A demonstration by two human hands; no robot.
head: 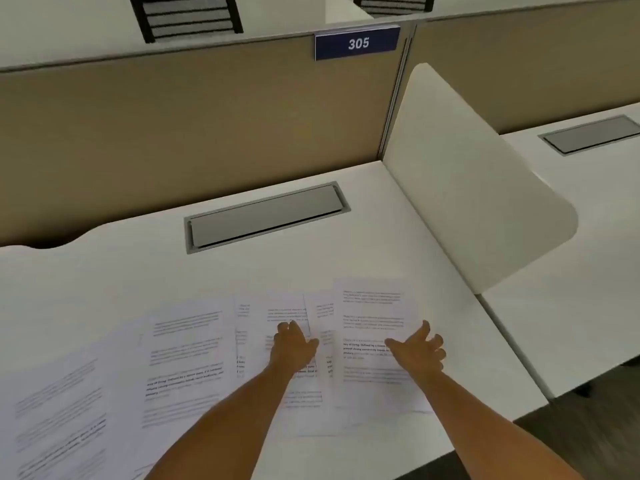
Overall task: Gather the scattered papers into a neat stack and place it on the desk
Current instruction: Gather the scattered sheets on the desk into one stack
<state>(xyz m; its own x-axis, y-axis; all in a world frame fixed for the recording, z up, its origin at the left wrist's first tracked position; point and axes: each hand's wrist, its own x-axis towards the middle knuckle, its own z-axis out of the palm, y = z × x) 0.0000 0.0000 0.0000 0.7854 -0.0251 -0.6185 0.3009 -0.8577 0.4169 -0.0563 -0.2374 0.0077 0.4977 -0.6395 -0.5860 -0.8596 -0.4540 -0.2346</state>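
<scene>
Desk [398,237]: the far half of the surface is bare and passable, save for a grey cable hatch [266,216] set flush at far centre; its lid lies level and offers no obstruction. The far edge is closed off by a tan partition wall [190,126] running the full width. The right edge is blocked by a white side divider [467,188], upright, reaching from the wall toward the near right. The near half is covered left to centre-right by overlapping papers [187,362], lying flat. Between the rightmost sheet and the divider a bare strip of desk remains open. Both hands sit above the papers, apart from each other.
</scene>
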